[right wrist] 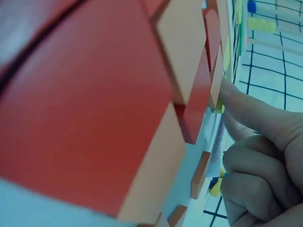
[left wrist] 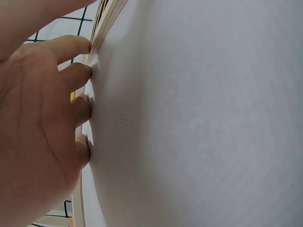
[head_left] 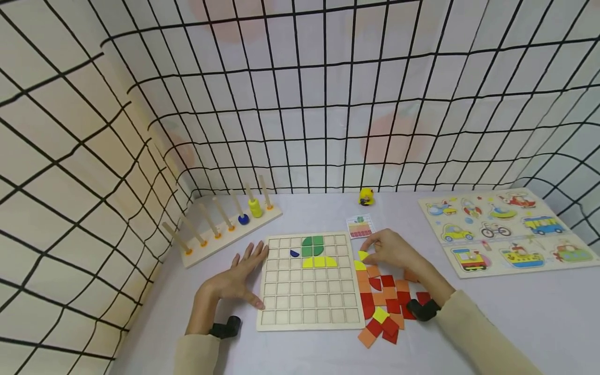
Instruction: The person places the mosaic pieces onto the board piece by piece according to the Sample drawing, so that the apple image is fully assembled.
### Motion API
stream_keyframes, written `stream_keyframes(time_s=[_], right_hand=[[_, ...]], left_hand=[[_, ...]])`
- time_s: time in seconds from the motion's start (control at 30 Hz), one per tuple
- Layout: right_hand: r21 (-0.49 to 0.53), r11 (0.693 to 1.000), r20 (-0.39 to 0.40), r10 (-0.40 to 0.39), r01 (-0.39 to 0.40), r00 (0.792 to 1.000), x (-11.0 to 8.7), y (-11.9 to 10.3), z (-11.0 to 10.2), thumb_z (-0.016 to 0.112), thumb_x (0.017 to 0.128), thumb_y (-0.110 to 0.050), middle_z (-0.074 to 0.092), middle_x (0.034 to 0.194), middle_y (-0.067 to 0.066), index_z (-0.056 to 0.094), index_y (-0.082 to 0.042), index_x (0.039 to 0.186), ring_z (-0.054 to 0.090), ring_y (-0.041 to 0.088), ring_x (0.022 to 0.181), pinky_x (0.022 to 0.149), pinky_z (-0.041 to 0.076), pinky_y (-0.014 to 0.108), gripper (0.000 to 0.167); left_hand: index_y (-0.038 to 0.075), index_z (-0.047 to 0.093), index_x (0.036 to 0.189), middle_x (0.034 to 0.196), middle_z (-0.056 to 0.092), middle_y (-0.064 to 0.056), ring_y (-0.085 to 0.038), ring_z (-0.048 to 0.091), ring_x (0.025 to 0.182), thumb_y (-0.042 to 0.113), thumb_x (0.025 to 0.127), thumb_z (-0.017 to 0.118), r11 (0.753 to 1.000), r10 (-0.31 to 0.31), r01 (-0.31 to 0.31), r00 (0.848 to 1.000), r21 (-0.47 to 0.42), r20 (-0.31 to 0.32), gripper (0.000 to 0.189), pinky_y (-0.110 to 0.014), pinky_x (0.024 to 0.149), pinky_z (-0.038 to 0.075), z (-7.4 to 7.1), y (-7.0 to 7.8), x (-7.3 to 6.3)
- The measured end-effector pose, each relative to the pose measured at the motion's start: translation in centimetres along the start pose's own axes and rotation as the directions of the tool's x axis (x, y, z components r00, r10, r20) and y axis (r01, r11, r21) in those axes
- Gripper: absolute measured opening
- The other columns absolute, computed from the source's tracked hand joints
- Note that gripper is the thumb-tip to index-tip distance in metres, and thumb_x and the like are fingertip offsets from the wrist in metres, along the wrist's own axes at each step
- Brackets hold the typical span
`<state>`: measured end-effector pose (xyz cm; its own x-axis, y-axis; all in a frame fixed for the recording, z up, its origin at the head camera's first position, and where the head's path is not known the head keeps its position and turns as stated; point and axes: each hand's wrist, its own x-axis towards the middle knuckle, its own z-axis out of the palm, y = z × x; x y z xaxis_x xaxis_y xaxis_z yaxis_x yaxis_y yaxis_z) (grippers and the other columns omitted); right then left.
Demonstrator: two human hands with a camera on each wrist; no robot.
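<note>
My left hand (head_left: 232,281) is spread along the left edge of a wooden grid board (head_left: 309,302), fingers and thumb touching its rim. In the left wrist view the fingertips (left wrist: 83,109) meet the board's side. Beyond the board's right edge, my right hand (head_left: 391,249) pinches a small yellow tile (head_left: 363,255) between thumb and finger; the tile is partly hidden. Just below it lies a yellow rounded tile (head_left: 359,265). On the board sit green tiles (head_left: 312,246), a row of yellow tiles (head_left: 320,262) and a dark blue half-round piece (head_left: 294,253).
Red and orange tiles (head_left: 387,293) lie scattered right of the board. A picture card (head_left: 360,226) and a yellow toy duck (head_left: 366,197) are behind. A peg stand (head_left: 225,242) is at the left, a vehicle puzzle (head_left: 497,230) at the right. Black netting (head_left: 309,104) surrounds the table.
</note>
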<state>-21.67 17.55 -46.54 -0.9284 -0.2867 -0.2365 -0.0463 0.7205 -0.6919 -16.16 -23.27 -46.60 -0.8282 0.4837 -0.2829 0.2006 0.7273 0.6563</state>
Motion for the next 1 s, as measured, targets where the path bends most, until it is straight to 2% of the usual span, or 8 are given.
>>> stream_keyframes(time_s=[0.13,0.2,0.27,0.37,0.4,0.6,0.73,1.0], right_hand=[[-0.002,1.000,-0.033,0.001,-0.001,0.999,0.1,-1.0,0.2,0.084,0.085,-0.017,0.034,0.062,-0.001,0.078,-0.003,0.105,0.035,0.015,0.061,0.053,0.025,0.023,0.025],[0.012,1.000,-0.055,-0.008,0.009,0.998,0.2,-1.9,0.6,0.084,0.086,-0.019,0.047,0.071,0.003,0.079,-0.004,0.106,0.043,0.019,0.070,0.057,0.031,0.026,0.026],[0.048,0.997,-0.068,-0.049,0.053,0.996,0.3,-3.0,1.3,0.084,0.086,-0.018,0.064,0.092,0.011,0.079,-0.005,0.107,0.059,0.026,0.089,0.068,0.049,0.029,0.025],[0.086,0.990,-0.070,-0.105,0.111,0.992,0.7,-5.2,3.2,0.085,0.085,-0.016,0.066,0.133,0.019,0.080,-0.006,0.104,0.059,0.034,0.112,0.091,0.054,0.045,0.022],[0.096,0.988,-0.066,-0.118,0.124,0.991,0.8,-6.1,3.9,0.086,0.084,-0.016,0.065,0.137,0.020,0.080,-0.006,0.102,0.060,0.033,0.112,0.092,0.054,0.046,0.021],[0.094,0.987,-0.041,-0.129,0.133,0.991,1.6,-10.4,7.7,0.090,0.079,-0.015,0.076,0.106,0.008,0.081,-0.006,0.094,0.054,0.015,0.083,0.070,0.046,0.027,0.019],[0.079,0.984,-0.058,-0.153,0.158,0.986,2.0,-11.4,9.4,0.091,0.077,-0.011,0.074,0.083,0.012,0.080,-0.004,0.089,0.047,0.011,0.065,0.058,0.038,0.022,0.018],[0.012,0.991,-0.082,-0.131,0.133,0.988,2.3,-12.1,10.6,0.092,0.075,-0.013,0.077,0.105,0.010,0.077,-0.005,0.088,0.057,0.016,0.074,0.061,0.046,0.025,0.021]], left_hand=[[0.009,0.011,0.167,0.175,-0.007,-0.014,-0.039,-0.018,0.160,0.027,0.062,0.099,1.000,-0.001,0.001,1.000,-0.011,-0.004,0.139,-0.065,0.128,-0.012,-0.1,-0.2,-0.2],[0.009,0.011,0.167,0.175,-0.007,-0.015,-0.038,-0.018,0.160,0.027,0.061,0.099,1.000,0.000,0.000,1.000,-0.015,-0.008,0.139,-0.065,0.128,-0.012,-0.1,-0.2,-0.2],[0.009,0.011,0.167,0.175,-0.007,-0.015,-0.039,-0.018,0.160,0.027,0.062,0.099,1.000,0.002,-0.002,1.000,-0.017,-0.010,0.138,-0.065,0.128,-0.012,-0.1,-0.2,-0.3],[0.008,0.011,0.167,0.175,-0.007,-0.015,-0.039,-0.018,0.160,0.026,0.062,0.099,1.000,0.005,-0.006,1.000,-0.019,-0.008,0.138,-0.065,0.128,-0.012,-0.1,-0.3,-0.4],[0.009,0.011,0.167,0.175,-0.007,-0.015,-0.039,-0.018,0.160,0.026,0.062,0.099,1.000,0.007,-0.007,1.000,-0.017,-0.008,0.138,-0.065,0.128,-0.012,-0.1,-0.3,-0.4],[0.009,0.011,0.167,0.175,-0.007,-0.014,-0.038,-0.018,0.161,0.028,0.063,0.098,1.000,0.016,-0.016,1.000,-0.003,-0.006,0.137,-0.065,0.128,-0.012,-0.2,-0.3,-0.3],[0.009,0.010,0.167,0.175,-0.008,-0.014,-0.038,-0.018,0.161,0.029,0.064,0.098,1.000,0.018,-0.018,1.000,0.000,0.004,0.137,-0.064,0.128,-0.012,-0.2,-0.3,-0.1],[0.010,0.010,0.167,0.175,-0.008,-0.012,-0.036,-0.018,0.161,0.029,0.064,0.098,1.000,-0.003,0.003,1.000,-0.005,0.008,0.137,-0.063,0.129,-0.012,-0.1,-0.2,0.0]])
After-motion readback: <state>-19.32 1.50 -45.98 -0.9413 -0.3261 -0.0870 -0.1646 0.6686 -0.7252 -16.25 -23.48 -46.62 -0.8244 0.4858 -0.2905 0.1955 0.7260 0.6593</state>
